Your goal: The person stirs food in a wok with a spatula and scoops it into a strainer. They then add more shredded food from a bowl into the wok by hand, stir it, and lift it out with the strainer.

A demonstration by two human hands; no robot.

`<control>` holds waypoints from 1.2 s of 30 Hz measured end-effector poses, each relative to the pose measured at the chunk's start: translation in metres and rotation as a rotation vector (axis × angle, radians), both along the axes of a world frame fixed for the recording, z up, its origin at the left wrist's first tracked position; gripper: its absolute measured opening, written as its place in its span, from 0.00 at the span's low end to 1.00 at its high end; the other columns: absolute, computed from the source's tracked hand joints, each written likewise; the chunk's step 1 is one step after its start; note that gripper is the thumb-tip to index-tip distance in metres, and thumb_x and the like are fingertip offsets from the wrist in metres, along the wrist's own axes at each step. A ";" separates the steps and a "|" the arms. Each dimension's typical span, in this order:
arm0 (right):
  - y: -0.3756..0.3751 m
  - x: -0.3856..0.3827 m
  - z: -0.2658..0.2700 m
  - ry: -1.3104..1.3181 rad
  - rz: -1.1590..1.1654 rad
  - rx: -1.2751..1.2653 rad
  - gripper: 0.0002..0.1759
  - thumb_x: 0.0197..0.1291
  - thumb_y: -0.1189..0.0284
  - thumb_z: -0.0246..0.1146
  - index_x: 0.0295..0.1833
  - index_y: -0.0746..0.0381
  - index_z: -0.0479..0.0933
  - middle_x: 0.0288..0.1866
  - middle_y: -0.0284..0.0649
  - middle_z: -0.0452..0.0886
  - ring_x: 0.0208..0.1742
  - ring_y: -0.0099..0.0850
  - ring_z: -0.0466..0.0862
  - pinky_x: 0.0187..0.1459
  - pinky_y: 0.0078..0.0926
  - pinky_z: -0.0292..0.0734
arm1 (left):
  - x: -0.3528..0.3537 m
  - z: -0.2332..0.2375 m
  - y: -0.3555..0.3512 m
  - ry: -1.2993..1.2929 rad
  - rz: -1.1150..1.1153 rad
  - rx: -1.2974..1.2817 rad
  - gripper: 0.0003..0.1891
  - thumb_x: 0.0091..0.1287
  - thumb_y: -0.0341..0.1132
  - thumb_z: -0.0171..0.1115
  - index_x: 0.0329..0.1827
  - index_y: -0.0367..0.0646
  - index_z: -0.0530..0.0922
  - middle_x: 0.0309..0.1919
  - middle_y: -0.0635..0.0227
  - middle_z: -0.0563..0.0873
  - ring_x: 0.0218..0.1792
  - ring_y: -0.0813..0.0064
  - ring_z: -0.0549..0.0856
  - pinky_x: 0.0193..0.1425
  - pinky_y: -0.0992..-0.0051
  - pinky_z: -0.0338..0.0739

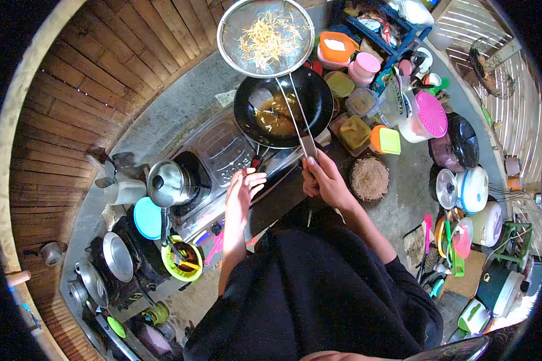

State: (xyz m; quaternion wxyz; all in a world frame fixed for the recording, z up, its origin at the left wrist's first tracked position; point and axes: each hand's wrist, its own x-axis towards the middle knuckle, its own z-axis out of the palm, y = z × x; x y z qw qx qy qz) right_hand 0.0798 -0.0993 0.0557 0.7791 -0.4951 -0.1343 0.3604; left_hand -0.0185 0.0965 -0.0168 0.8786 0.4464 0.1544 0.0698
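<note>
My right hand [326,180] is wrapped round the handle of a mesh strainer [230,48]. Thin golden fried shreds [270,39] lie in the strainer's basket, which overlaps the far rim of a black wok [322,114] in this view. Brown oil [277,123] with a few loose shreds pools in the wok, and a slotted turner [261,98] rests inside it. Nearer to me, my left hand [244,185] is empty with its fingers stretched out, close to the wok's dark and red handle [256,159].
A lidded saucepan [165,183] sits on the stove's [223,147] left burner. A bowl of pale shreds [369,179] is right of my right hand, below several plastic containers [355,132]. At lower left stands a yellow-green basin [183,274]. Pots and utensils line the right side.
</note>
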 end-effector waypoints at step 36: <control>0.004 0.008 -0.009 0.028 0.047 0.046 0.08 0.69 0.65 0.43 0.40 0.57 0.61 0.18 0.26 0.57 0.15 0.18 0.56 0.17 0.18 0.57 | 0.003 0.002 0.002 -0.015 -0.026 0.032 0.20 0.69 0.46 0.42 0.52 0.39 0.68 0.45 0.52 0.79 0.46 0.65 0.79 0.53 0.68 0.71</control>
